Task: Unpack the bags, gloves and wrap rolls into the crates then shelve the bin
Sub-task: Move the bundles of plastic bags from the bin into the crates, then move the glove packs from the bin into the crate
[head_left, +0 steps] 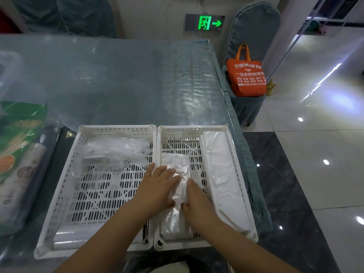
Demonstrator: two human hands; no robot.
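Two white slotted crates stand side by side at the table's front edge: the left crate (pixel 67 184) and the right crate (pixel 240 174). In the right crate lies a clear plastic packet (pixel 178 166) along its left side and a stack of white bags (pixel 222 174) along its right side. My left hand (pixel 159 186) presses flat on the packet's left edge. My right hand (pixel 197 201) rests on its right edge with the thumb tucked against it. The left crate holds clear plastic gloves (pixel 118 152) at the back and a wrap roll (pixel 67 239) at the front.
A clear plastic bin (pixel 29 174) with green packaging and a roll inside sits at the left. The table (pixel 122 79) has a shiny plastic cover. An orange tote bag (pixel 246 75) stands on a covered chair at the right. Beyond the table's right edge is tiled floor.
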